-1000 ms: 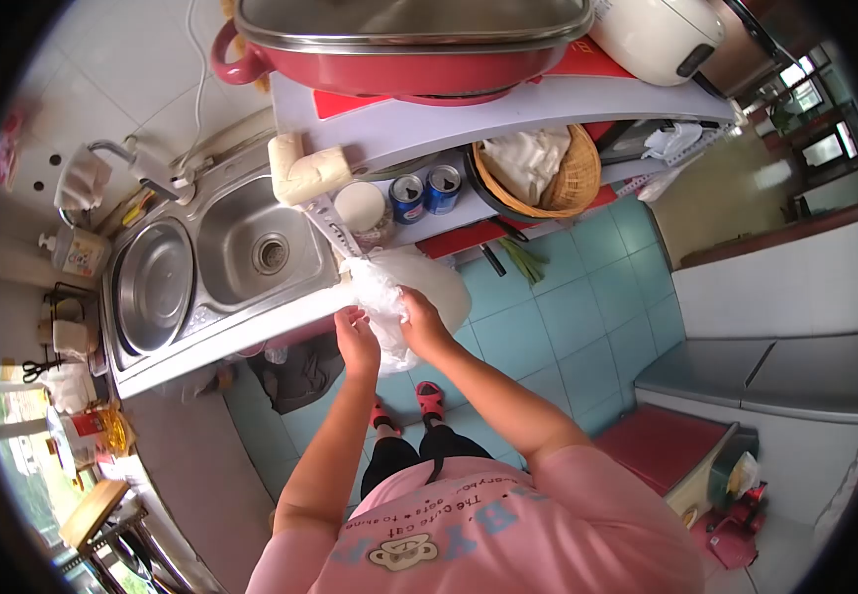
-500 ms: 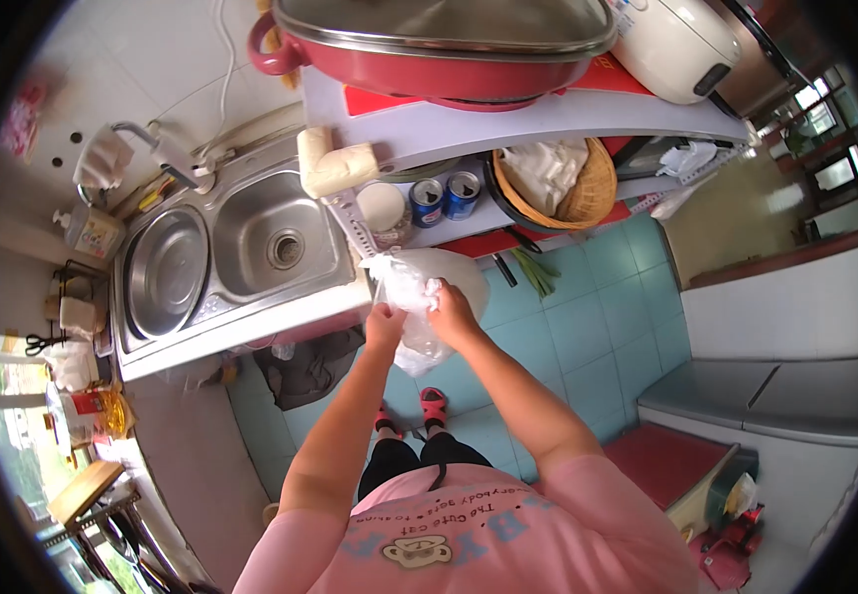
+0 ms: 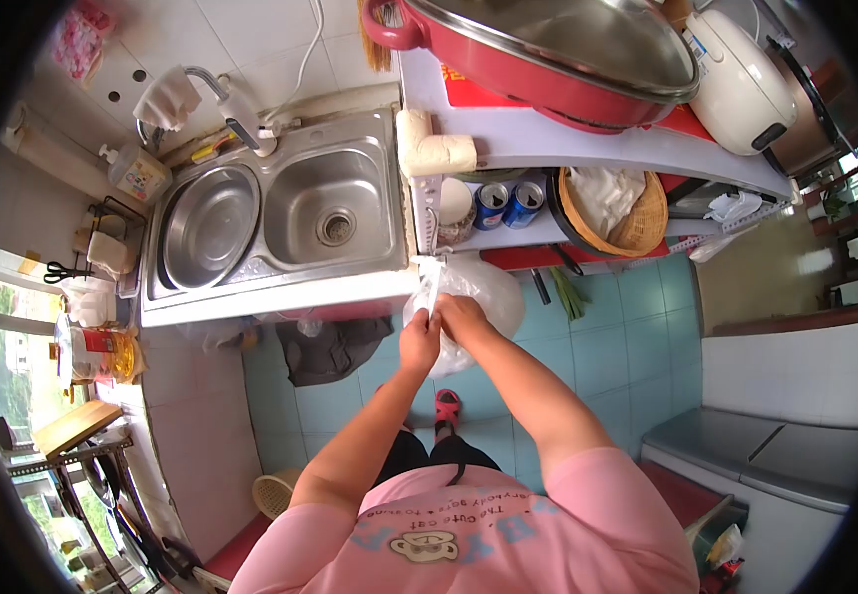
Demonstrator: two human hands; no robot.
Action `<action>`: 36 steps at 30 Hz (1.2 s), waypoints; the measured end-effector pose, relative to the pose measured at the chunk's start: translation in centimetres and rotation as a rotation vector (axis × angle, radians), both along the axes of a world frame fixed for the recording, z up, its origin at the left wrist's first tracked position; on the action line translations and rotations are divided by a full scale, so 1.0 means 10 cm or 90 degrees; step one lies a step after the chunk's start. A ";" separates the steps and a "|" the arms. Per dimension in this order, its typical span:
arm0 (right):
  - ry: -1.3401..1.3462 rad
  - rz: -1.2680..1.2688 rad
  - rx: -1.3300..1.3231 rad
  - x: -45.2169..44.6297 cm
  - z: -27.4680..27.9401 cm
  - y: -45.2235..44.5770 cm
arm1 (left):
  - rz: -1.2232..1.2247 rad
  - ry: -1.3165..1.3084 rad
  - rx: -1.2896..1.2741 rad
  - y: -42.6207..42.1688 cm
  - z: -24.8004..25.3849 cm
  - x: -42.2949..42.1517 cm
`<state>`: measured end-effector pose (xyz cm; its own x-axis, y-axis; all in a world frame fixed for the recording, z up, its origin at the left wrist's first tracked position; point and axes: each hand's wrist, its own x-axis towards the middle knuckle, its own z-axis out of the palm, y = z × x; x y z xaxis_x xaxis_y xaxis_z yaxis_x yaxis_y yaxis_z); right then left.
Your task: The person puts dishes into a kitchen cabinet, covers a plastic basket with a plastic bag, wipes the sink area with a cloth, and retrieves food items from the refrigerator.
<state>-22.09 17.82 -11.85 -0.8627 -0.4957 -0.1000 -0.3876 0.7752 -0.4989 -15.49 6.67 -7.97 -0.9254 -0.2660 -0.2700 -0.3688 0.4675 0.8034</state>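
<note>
The left hand (image 3: 419,344) and right hand (image 3: 462,318), held out forward and close together, are both curled, pinching the bag (image 3: 496,293).

head cam | single view from the wearer's head | facing forward, steeply down | wide round field, dark-rimmed | pink shirt (image 3: 508,540) close, bottom edge | left hand (image 3: 419,342) and right hand (image 3: 463,319) farther off, near centre | sink (image 3: 295,223) upper left, counter (image 3: 523,148) upper right | floor (image 3: 602,356) lower, beyond hands
</note>
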 end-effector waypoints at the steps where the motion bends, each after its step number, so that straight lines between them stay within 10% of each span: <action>1: -0.090 -0.024 0.059 -0.02 0.04 -0.05 | -0.003 -0.008 0.002 -0.02 0.00 0.04; 12: -0.116 -0.030 -0.193 -0.02 0.81 0.27 | -0.013 0.359 -0.098 -0.08 0.49 -0.12; 21: 0.155 -0.107 -0.187 -0.50 0.73 0.34 | -0.286 0.195 -0.172 0.23 0.31 -0.20; 36: -0.186 -0.214 -0.664 -0.70 0.61 0.05 | -0.402 0.037 -0.343 0.21 0.18 -0.28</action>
<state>-29.06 18.27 -5.80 -0.9792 -0.2029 0.0062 -0.0004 -0.0287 -0.9996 -18.33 8.78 -6.15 -0.9523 0.2294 -0.2014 0.1274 0.8982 0.4207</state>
